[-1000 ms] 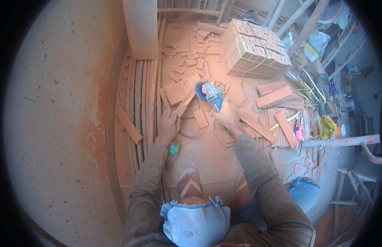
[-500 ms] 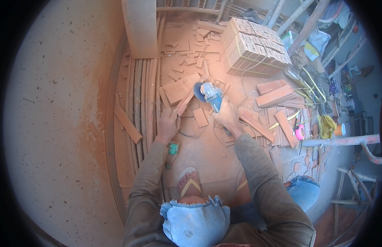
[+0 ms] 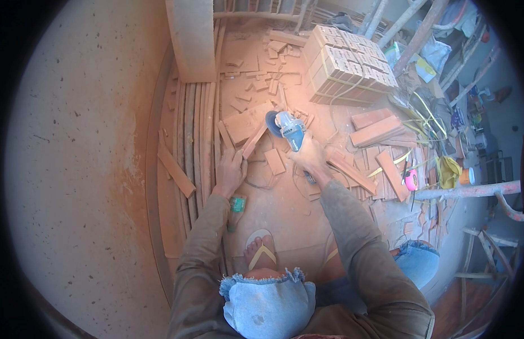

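Observation:
My right hand (image 3: 309, 154) grips a blue angle grinder (image 3: 292, 129) by its body. The grinder's dark disc (image 3: 272, 123) is at the upper end of a narrow reddish tile strip (image 3: 255, 140); I cannot tell whether it touches. With fingers closed round the strip's near end, my left hand (image 3: 231, 169) holds it slanting up to the right. Under and behind the strip lies a wider tile piece (image 3: 246, 121). A short tile offcut (image 3: 275, 161) rests on the dusty floor between my hands.
Banded stacks of tiles (image 3: 352, 65) stand at the back right. Loose tile strips (image 3: 377, 131) and straps lie right. Long boards (image 3: 197, 135) run along the left wall. A green-labelled bottle (image 3: 236, 209) lies by my left wrist. Broken pieces (image 3: 262, 82) litter the far floor.
Almost nothing differs. The grinder and my right hand have shifted very slightly, while my left hand stays on the tile strip.

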The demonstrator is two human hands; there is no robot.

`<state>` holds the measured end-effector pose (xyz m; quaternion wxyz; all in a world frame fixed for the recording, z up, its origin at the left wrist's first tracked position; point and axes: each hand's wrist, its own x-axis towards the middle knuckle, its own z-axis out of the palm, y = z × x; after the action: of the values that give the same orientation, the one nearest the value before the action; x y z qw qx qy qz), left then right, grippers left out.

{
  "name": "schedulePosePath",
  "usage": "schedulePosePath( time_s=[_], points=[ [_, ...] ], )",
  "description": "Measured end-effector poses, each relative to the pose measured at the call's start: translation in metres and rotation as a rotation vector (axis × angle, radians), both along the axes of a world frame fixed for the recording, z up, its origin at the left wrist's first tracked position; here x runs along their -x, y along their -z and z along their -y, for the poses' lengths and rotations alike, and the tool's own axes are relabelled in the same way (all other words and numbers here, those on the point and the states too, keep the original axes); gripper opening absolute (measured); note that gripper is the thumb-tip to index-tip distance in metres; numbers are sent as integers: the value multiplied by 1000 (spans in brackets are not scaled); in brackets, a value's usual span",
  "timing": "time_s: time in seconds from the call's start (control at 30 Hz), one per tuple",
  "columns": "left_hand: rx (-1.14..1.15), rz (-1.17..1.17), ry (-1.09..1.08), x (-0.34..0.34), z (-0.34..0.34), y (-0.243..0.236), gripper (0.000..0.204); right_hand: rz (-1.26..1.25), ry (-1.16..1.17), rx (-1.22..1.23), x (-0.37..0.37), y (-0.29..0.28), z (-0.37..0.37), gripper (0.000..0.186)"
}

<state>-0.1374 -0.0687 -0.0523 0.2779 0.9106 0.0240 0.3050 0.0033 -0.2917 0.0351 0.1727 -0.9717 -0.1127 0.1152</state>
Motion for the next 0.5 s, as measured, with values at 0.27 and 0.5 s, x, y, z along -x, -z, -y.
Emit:
schedulePosePath(
  time_s=[0.27,0.5],
  points=[
    [177,-41,-39,0,-14,6,23,-29,-76,40,16,-17,2,70],
    [347,-89,-86,-1,-25,6,17,32,-150,89,21,-24,-5,77]
  ],
)
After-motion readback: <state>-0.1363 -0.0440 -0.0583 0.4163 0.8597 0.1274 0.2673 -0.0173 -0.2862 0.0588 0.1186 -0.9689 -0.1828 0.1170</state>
